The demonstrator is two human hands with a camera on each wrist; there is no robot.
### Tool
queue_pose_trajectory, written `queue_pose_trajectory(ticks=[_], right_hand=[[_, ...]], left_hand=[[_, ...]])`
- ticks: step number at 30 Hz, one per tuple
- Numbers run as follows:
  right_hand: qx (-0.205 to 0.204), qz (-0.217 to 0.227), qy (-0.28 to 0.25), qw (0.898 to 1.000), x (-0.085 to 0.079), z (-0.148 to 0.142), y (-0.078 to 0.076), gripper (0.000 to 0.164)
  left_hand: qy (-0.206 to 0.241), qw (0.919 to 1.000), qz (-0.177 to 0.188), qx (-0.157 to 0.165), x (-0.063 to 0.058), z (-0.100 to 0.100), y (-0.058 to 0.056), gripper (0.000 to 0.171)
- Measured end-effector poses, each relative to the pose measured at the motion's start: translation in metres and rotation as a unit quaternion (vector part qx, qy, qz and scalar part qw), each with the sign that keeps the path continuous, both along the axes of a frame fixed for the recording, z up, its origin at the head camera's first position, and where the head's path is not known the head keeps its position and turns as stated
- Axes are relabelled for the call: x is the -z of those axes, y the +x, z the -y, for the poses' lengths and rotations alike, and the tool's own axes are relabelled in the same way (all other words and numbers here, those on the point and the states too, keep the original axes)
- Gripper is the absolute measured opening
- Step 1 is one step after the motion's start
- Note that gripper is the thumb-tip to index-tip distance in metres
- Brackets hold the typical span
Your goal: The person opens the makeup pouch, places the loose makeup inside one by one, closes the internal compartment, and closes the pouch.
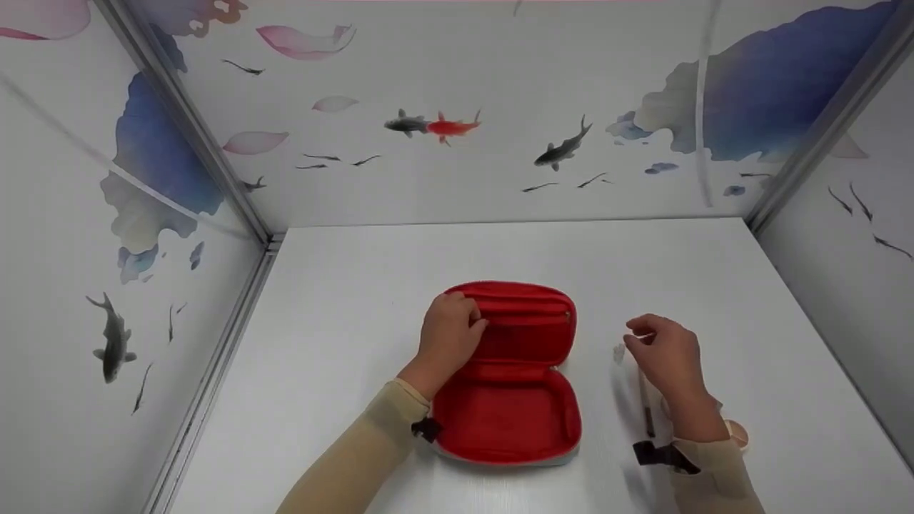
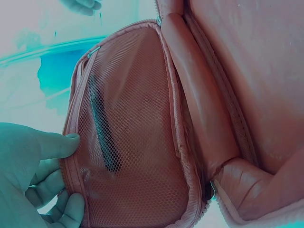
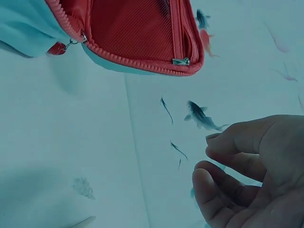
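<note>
An unzipped red case (image 1: 510, 414) lies spread on the white table, its lid (image 1: 532, 343) tipped back. My left hand (image 1: 451, 328) grips the lid's left side; in the left wrist view the thumb lies on the edge of a mesh pocket (image 2: 137, 118), with the fingers curled behind. Through the mesh shows a dark slim object (image 2: 103, 128). My right hand (image 1: 668, 357) hovers right of the case, fingers loosely bent and nothing visible between them. Near it on the table are a small translucent textured piece (image 3: 83, 187) and a slim stick (image 1: 645, 403) with a dark end.
A round beige item (image 1: 737, 434) is partly hidden behind my right wrist. Panels printed with fish and petals (image 1: 457, 171) enclose the table at the back and both sides. A zipper pull (image 3: 181, 61) sits at the pocket's corner.
</note>
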State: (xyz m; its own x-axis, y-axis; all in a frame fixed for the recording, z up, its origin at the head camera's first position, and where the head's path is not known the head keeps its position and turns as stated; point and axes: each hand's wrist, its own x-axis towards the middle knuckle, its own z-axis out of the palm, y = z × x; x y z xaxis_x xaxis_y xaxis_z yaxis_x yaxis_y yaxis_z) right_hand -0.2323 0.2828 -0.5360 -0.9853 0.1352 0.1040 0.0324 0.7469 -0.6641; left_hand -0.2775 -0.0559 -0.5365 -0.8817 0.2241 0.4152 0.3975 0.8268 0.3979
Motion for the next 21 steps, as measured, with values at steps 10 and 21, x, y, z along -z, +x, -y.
queue_pose_trajectory(ticks=[10, 21], right_hand=[[0.011, 0.068, 0.037, 0.997, 0.013, -0.010, -0.003, 0.030], [-0.003, 0.104, 0.064, 0.993, 0.028, -0.021, -0.009, 0.032]], left_hand=[[0.003, 1.0000, 0.006, 0.002, 0.001, 0.001, 0.000, 0.021], [0.001, 1.0000, 0.008, -0.001, -0.001, 0.001, 0.002, 0.021]])
